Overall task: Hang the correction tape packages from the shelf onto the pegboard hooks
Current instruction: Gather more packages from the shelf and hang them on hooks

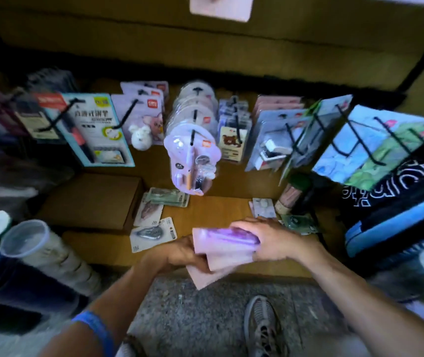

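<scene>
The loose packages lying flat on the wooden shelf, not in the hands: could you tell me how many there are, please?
5 visible: green one, brown one, grey one, white one, and dark green one. The hands' pink stack may hide more.

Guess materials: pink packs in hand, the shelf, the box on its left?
Pink packages: probably matte card backs with a glossy clear plastic blister, judging by the purple sheen on top; blur leaves it open. Both hands, left hand and right hand, grip them. Shelf: wood-look board, smooth, brown. Box: plain brown cardboard, matte, with folded edges.
</scene>
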